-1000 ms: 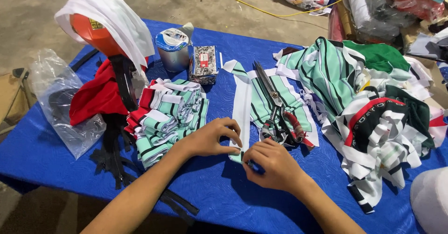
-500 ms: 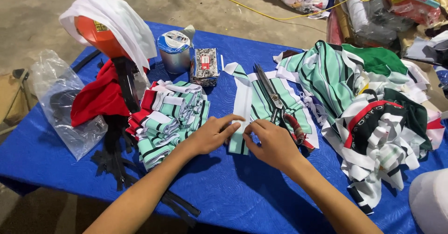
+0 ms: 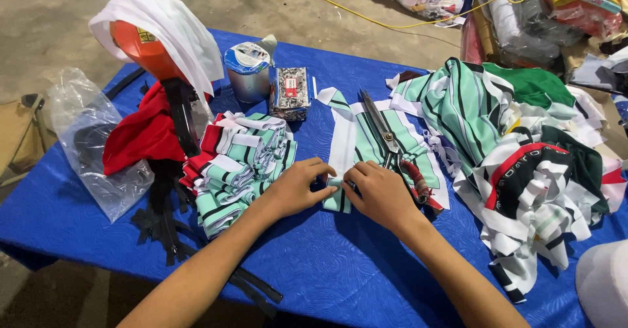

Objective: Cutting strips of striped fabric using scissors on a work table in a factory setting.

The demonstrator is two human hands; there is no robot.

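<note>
Two bare forearms enter from about six o'clock, no sleeves showing. The left hand (image 3: 297,187) and right hand (image 3: 381,194) wear no gloves, rings or watch (nails short, as far as visible).

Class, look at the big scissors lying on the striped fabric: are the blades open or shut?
Shut. The scissors lie flat on the striped fabric, their blades together in one narrow line with no gap showing. Neither hand touches them.
</note>
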